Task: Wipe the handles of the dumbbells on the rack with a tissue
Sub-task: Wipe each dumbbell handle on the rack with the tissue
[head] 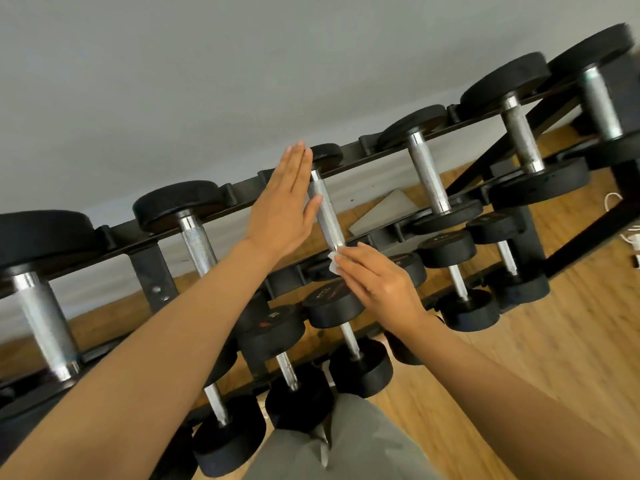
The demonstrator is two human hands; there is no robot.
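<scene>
Wiping one top-row handle (325, 209) on the rack (349, 157), others apparently pending
Right hand (377, 282) pinches tissue (333, 263) at handle's near end; left hand (287, 206) flat, fingers straight, beside it

Black dumbbells (180, 206) w/ silver knurled handles (325, 209), white tissue (334, 263).

Pretty sure anyone would peg this as a small gym or somebody's home workout room. I'm standing over a black two-tier rack (349, 157) running from 8 o'clock up to 2 o'clock, loaded with black rubber-headed dumbbells (429, 174) with knurled chrome handles, bigger ones on the top tier, smaller ones (450, 271) below around 4 o'clock. Light wood flooring (554, 341) underneath, plain grey wall (207, 64) behind at 12 o'clock. Some white cable (620, 216) lies on the floor at 3 o'clock.
</scene>
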